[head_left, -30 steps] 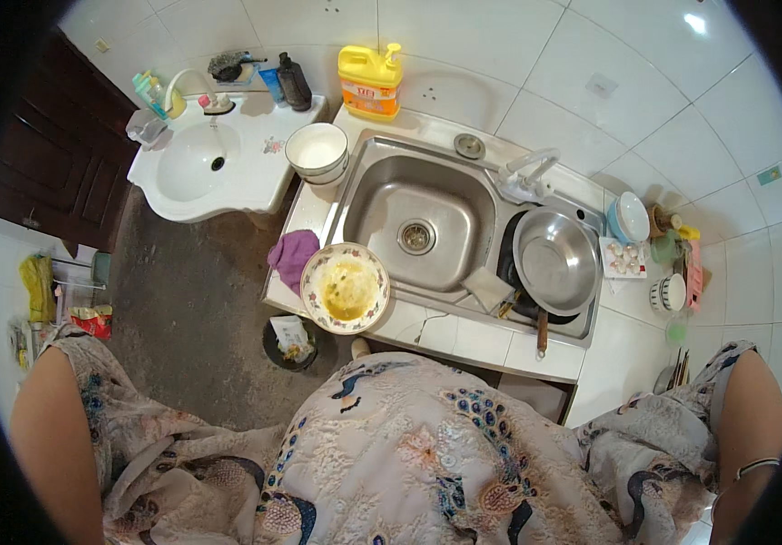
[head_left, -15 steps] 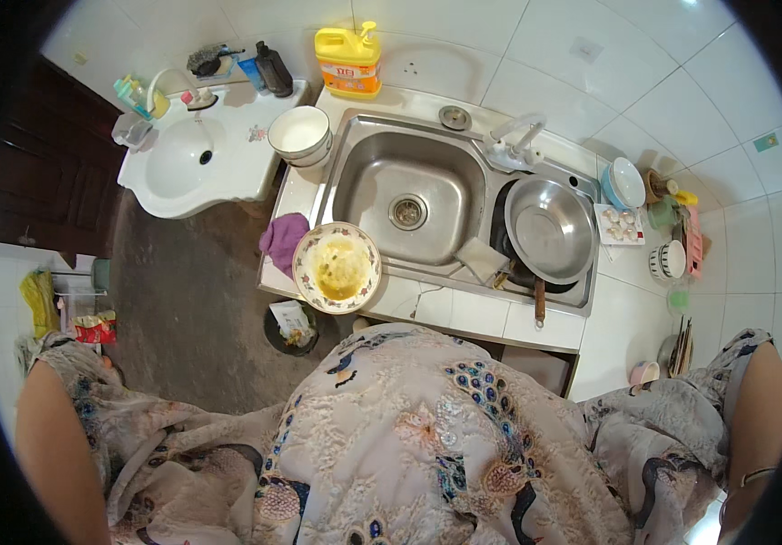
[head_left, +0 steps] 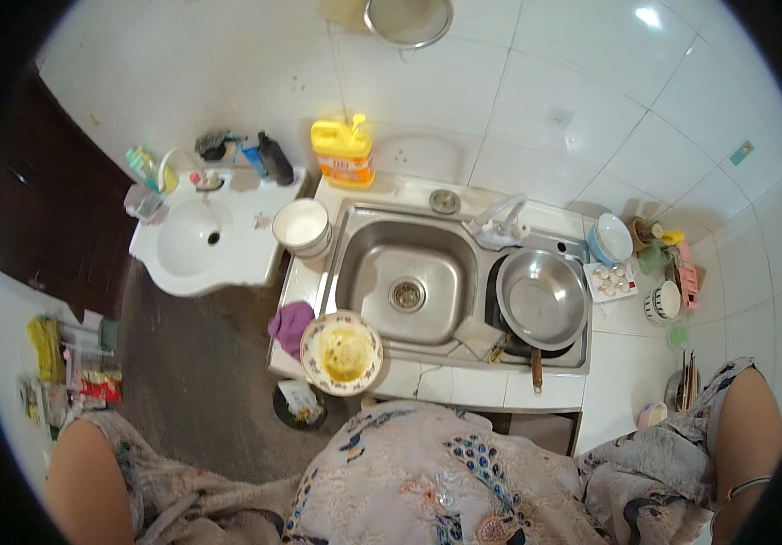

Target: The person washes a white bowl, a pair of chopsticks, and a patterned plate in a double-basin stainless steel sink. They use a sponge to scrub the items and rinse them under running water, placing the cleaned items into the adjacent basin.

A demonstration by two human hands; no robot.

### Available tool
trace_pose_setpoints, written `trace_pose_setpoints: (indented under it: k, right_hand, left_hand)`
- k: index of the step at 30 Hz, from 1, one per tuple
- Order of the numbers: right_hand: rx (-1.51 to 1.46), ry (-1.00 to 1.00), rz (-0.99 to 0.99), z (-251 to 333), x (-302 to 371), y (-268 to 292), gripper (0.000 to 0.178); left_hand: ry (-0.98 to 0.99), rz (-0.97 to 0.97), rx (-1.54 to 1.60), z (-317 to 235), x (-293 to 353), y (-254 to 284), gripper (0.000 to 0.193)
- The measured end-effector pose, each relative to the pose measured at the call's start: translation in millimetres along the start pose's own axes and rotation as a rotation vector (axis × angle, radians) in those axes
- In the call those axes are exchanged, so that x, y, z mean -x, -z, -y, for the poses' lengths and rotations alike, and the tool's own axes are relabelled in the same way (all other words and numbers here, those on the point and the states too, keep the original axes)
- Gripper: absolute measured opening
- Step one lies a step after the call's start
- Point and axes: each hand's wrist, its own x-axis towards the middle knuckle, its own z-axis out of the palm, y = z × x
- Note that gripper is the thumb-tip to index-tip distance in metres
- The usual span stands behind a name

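Observation:
Neither of my hands is in view. Only my bare left arm (head_left: 91, 481) and my right arm (head_left: 747, 431), with a bangle at its lower end, show at the sides beside my patterned clothing. In front of me is a steel sink (head_left: 368, 300) with nothing in its bowl. A flowered bowl (head_left: 344, 352) with yellow liquid or residue stands at its near left corner, touching a purple cloth (head_left: 291, 327). A wide metal basin (head_left: 544, 300) rests over a dark pan (head_left: 537, 368) on the right side. Between them lies a pale cloth or pad (head_left: 478, 338).
White bowls (head_left: 302, 227) stand stacked left of the sink, near a yellow jug (head_left: 344, 153). Behind the sink is a white faucet (head_left: 500, 225). A washbasin (head_left: 187, 236) is at left, a bin (head_left: 300, 404) below. Egg tray (head_left: 611, 282) and bowls (head_left: 662, 300) sit right.
My view has tilted upward, so the counter sits lower in the picture and a hanging strainer now shows on the wall. The things on the counter have not moved.

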Motion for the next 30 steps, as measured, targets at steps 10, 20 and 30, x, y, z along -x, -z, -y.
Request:
trace_pose_setpoints:
  k: [10,20,30]
  right_hand:
    - [-0.037,-0.018,0.001,-25,1,-3,0.052]
    - [-0.028,-0.051,0.024,-33,7,-12,0.055]
    - [-0.007,0.067,-0.074,-14,-16,-7,0.058]
  left_hand:
    - [-0.017,0.024,-0.056,0,-8,-10,0.054]
    - [-0.017,0.006,-0.075,0,-1,-11,0.058]
    - [0.017,-0.037,-0.028,0,1,-5,0.062]
